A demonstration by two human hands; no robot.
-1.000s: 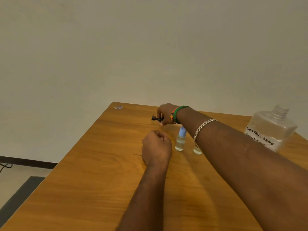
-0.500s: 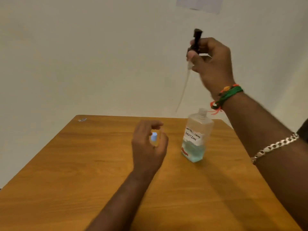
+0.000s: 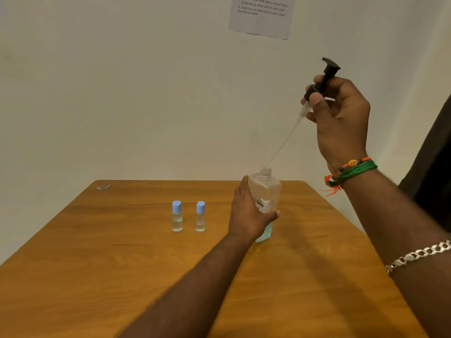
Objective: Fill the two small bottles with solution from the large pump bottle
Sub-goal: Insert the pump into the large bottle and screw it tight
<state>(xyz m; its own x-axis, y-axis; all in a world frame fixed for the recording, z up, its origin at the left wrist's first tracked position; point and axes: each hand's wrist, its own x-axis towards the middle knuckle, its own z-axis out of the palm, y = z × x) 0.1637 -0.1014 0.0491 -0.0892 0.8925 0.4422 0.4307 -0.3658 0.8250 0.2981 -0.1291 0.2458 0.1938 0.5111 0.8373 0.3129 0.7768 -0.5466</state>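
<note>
The large clear bottle (image 3: pixel 267 189) with a handwritten label stands on the wooden table (image 3: pixel 122 264), a little blue-green liquid at its bottom. My left hand (image 3: pixel 249 213) grips its body. High above it, my right hand (image 3: pixel 341 125) pinches the black pump head (image 3: pixel 322 79), and the pump's clear tube (image 3: pixel 283 145) slants down with its tip at the bottle's open neck. Two small bottles with blue caps stand upright side by side to the left: one plain (image 3: pixel 177 216), one with a small red label (image 3: pixel 200 216). Both hold clear liquid.
A printed sheet of paper (image 3: pixel 262 15) hangs on the wall above. A small scrap (image 3: pixel 103 187) lies at the table's far left corner. The table's far edge meets the wall.
My left hand let go of a small bottle and took hold of the large bottle. My right hand brought the pump lower, so its tube tip now sits at the bottle's neck.
</note>
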